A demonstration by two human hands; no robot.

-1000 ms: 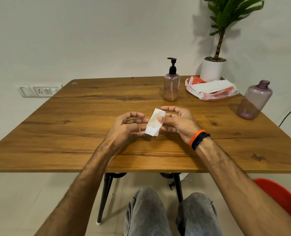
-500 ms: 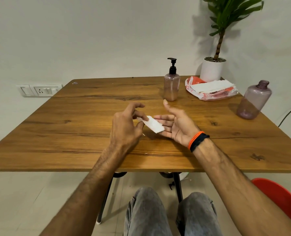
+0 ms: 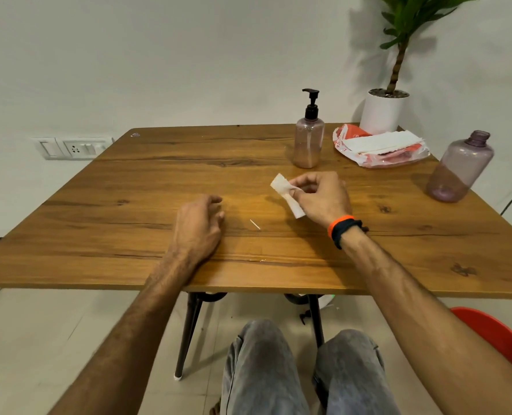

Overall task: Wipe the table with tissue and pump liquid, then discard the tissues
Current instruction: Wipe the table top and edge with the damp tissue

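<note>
Your right hand (image 3: 320, 197) pinches the folded tissue (image 3: 284, 191) above the table (image 3: 129, 190), just in front of the pump bottle (image 3: 308, 142). Your left hand (image 3: 199, 226) rests on the wood with fingers loosely curled, holding nothing. The tissue pack (image 3: 377, 148) lies beside the pump bottle, near the open bottle (image 3: 458, 169).

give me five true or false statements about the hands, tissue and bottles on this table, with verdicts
1. The right hand pinches the folded tissue. True.
2. The left hand grips the pump bottle. False: it holds nothing and lies apart from the bottle, fingers loosely curled.
3. The purple bottle has no cap. True.
4. The tissue pack sits left of the pump bottle. False: it sits to the right.
5. The potted plant stands at the table's near edge. False: it stands at the far right corner.
</note>
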